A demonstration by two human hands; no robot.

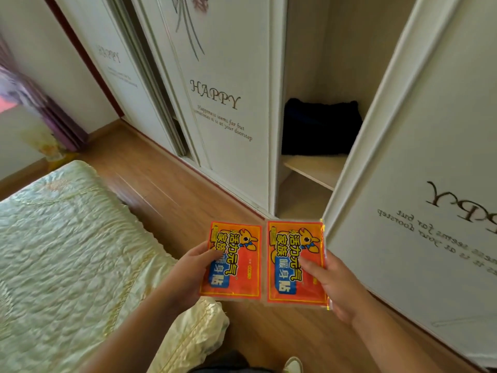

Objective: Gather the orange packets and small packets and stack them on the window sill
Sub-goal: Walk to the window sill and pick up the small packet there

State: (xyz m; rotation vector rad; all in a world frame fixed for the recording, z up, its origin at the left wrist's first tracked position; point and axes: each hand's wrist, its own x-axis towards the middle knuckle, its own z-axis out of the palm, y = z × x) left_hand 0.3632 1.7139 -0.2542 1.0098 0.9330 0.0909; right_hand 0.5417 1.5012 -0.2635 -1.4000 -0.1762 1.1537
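I hold two orange packets side by side in front of me, above the wooden floor. My left hand [188, 273] grips the left orange packet [236, 262] with the thumb on its front. My right hand [336, 284] grips the right orange packet [294, 265]; a gold edge behind it suggests another packet underneath. Both packets show a cartoon animal and blue and yellow lettering. No window sill and no small packets are in view.
An open wardrobe [317, 168] stands ahead with a dark folded cloth [320, 127] on its shelf. Its open door [419, 184] juts out on the right. A bed with a pale quilt [67, 251] fills the left. Purple curtains [40, 109] hang at far left.
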